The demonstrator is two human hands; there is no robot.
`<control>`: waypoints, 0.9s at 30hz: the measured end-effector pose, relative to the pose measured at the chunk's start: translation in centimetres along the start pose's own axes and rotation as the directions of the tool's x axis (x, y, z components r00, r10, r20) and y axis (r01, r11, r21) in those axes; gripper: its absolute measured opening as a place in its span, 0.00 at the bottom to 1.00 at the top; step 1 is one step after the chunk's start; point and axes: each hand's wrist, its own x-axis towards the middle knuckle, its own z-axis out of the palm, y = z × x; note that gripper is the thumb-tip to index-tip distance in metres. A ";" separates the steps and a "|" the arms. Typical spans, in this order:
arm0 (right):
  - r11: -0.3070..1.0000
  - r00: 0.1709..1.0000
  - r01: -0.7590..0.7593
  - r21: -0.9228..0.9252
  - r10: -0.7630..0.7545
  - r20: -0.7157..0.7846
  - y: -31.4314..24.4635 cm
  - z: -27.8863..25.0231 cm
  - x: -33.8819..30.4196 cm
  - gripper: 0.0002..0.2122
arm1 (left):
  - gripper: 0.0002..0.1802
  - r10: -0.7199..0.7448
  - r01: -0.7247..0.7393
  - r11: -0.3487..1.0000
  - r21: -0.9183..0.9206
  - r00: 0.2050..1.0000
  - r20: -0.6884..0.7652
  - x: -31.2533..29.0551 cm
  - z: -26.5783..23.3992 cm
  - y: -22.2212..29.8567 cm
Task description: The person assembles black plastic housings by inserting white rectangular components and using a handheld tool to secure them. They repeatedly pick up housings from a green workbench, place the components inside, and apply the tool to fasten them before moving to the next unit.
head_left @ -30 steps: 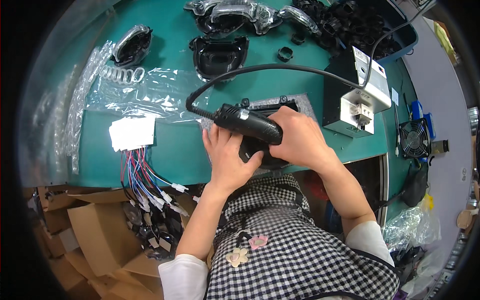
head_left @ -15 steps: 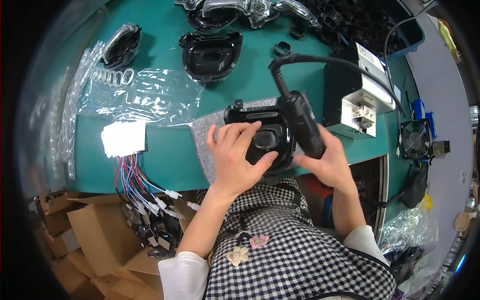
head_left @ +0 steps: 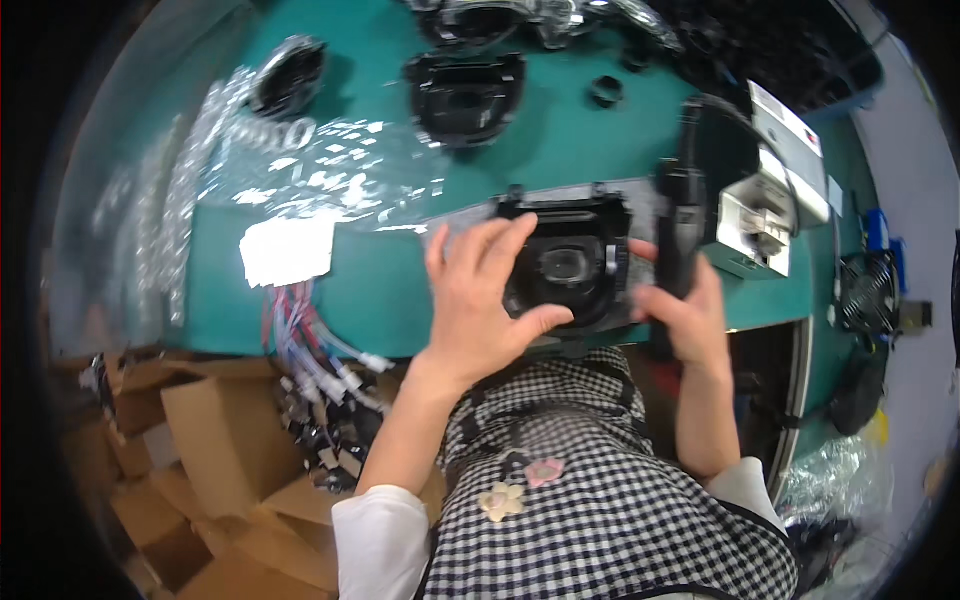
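A black plastic housing [head_left: 590,290] with an oval boss in its middle lies on a grey felt mat [head_left: 462,218] near the table's front edge. My left hand [head_left: 475,300] rests on the housing's left side, fingers spread and thumb stretched along its front edge. To the right of the housing, my right hand [head_left: 698,320] is wrapped round a black corded electric screwdriver [head_left: 680,225], held roughly upright and smeared by motion. The tool's lower end is hard to make out.
A white-and-black screw feeder box [head_left: 755,225] stands right of the mat. Farther back sits another black housing [head_left: 466,100] beside a small black ring [head_left: 605,92]. White cards [head_left: 288,252] with wires, clear plastic film [head_left: 340,170] and cardboard boxes [head_left: 215,430] are on the left.
The screwdriver has moved from above the housing's right edge to its right and stands more upright. My left hand stays on the housing. The whole view has shifted somewhat.
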 end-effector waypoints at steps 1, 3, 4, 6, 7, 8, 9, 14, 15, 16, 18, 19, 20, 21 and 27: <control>0.999 0.998 0.046 0.014 -0.045 -0.046 0.0 -0.3 -0.2 0.22 | 0.35 0.048 -0.046 0.997 0.063 0.998 -0.029 0.5 -2.1 -1.1; 0.991 0.992 0.096 -0.091 -0.103 -0.070 0.2 -2.2 -0.8 0.35 | 0.24 0.011 -0.005 0.999 0.047 0.990 -0.137 0.9 -7.4 -6.1; 0.988 0.990 0.118 -0.101 -0.125 -0.067 -0.5 -2.6 -1.3 0.37 | 0.20 -0.199 0.207 0.977 0.057 0.973 -0.115 1.6 -10.9 -7.7; 0.973 0.974 0.215 -0.086 -0.220 -0.060 -1.2 -3.5 -1.7 0.38 | 0.23 -0.316 0.280 0.843 0.460 0.949 0.001 0.8 -15.2 -10.7; 0.958 0.957 0.279 -0.061 -0.283 -0.071 -1.3 -3.9 -1.8 0.37 | 0.26 -0.346 0.252 0.806 0.536 0.935 0.080 0.6 -15.2 -12.0; 0.944 0.938 0.329 -0.026 -0.330 -0.107 -1.6 -3.6 -2.2 0.36 | 0.29 -0.379 0.214 0.766 0.606 0.912 0.156 0.5 -15.0 -13.1; 0.923 0.920 0.382 0.039 -0.376 -0.111 -1.9 -3.5 -2.4 0.36 | 0.33 -0.409 0.164 0.730 0.663 0.883 0.231 0.8 -14.6 -13.6; 0.849 0.851 0.515 0.115 -0.490 -0.188 -1.9 -4.7 -3.6 0.35 | 0.45 -0.533 0.235 0.691 0.683 0.804 0.262 1.3 -13.7 -15.0; 0.843 0.846 0.523 0.123 -0.497 -0.194 -1.9 -4.9 -3.7 0.35 | 0.46 -0.531 0.244 0.705 0.666 0.805 0.267 1.3 -13.6 -15.3; 0.837 0.841 0.531 0.130 -0.503 -0.199 -1.8 -5.1 -3.8 0.35 | 0.46 -0.515 0.232 0.717 0.658 0.812 0.275 1.5 -13.7 -15.5; 0.822 0.831 0.550 0.150 -0.518 -0.203 -1.8 -5.3 -3.9 0.35 | 0.44 -0.483 0.211 0.742 0.636 0.826 0.291 1.9 -13.9 -15.5; 0.804 0.817 0.571 0.164 -0.537 -0.212 -2.0 -5.7 -3.9 0.35 | 0.44 -0.444 0.187 0.757 0.626 0.850 0.284 1.9 -13.9 -15.8; 0.786 0.802 0.592 0.176 -0.555 -0.221 -2.2 -6.0 -3.8 0.35 | 0.43 -0.404 0.162 0.772 0.615 0.872 0.277 1.3 -14.3 -16.2; 0.768 0.786 0.614 0.183 -0.572 -0.234 -2.5 -6.6 -3.8 0.34 | 0.43 -0.359 0.134 0.789 0.600 0.893 0.272 0.9 -14.4 -16.3; 0.429 0.407 0.899 0.084 -0.751 -0.521 -6.2 -9.0 -1.8 0.32 | 0.40 -0.213 0.207 0.975 0.077 0.974 0.076 1.1 -16.4 -11.7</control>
